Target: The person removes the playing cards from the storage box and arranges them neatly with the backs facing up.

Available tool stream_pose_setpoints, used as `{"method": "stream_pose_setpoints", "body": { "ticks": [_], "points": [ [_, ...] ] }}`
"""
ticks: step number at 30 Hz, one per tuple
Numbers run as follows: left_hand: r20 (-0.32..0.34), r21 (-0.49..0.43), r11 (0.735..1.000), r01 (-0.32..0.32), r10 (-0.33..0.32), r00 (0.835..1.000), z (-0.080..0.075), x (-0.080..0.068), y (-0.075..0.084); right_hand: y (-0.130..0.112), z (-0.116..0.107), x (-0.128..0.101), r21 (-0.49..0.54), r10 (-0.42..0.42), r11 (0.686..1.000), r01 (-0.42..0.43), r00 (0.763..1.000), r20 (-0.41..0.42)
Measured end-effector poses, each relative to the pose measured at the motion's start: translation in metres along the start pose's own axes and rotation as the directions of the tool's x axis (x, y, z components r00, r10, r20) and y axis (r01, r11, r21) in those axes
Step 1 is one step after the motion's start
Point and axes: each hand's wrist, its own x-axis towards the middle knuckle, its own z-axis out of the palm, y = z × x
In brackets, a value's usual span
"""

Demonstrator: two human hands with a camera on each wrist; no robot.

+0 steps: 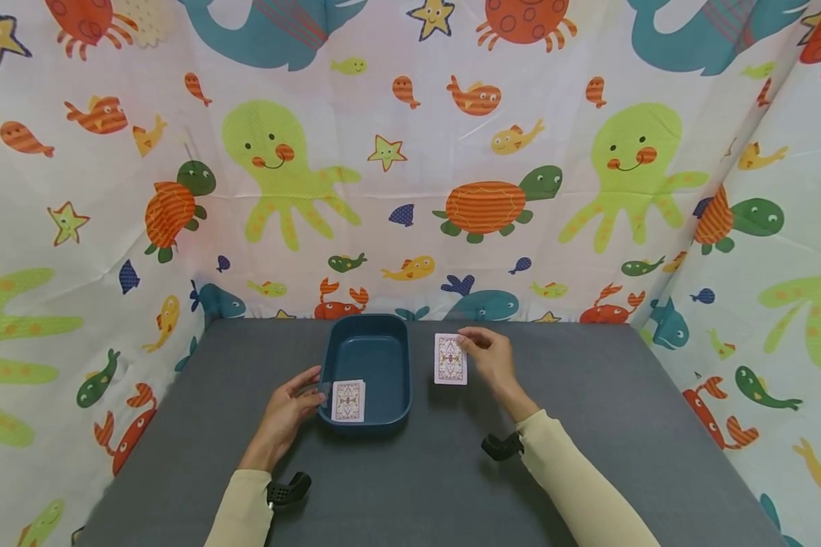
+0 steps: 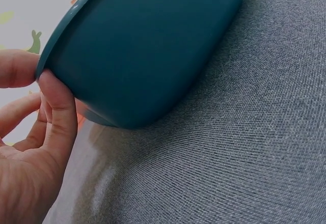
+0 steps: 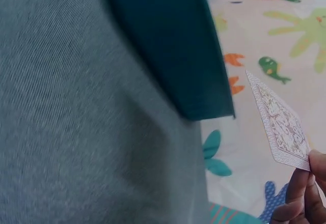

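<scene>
The left hand (image 1: 289, 410) grips the near left rim of the tub (image 1: 372, 357), thumb (image 2: 57, 113) against the outer wall and fingers over the edge, its grip closed on the tub. The tub sits at the middle of the grey bench (image 1: 588, 425), and a card (image 1: 348, 400) leans face down on its near rim, just at 3 o'clock of the left fingers. The right hand (image 1: 492, 361) pinches a second card (image 1: 450, 358) by its top right corner, holding it face down just at 3 o'clock of the tub. A sea-creature curtain (image 1: 410, 167) hangs behind.
</scene>
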Motion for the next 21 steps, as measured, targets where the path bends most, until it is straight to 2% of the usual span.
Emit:
{"method": "stream_pose_setpoints", "body": {
  "ticks": [10,21],
  "points": [
    [-0.005,0.010,1.000,0.002,-0.002,1.000,0.000,0.001,-0.001,0.018,0.008,0.019,-0.074,0.064,0.995,-0.063,0.998,0.018],
    [-0.010,0.013,1.000,0.000,0.001,1.000,0.000,0.000,-0.002,0.029,0.033,0.045,-0.102,0.137,0.986,-0.134,0.990,0.026]
  ]
}}
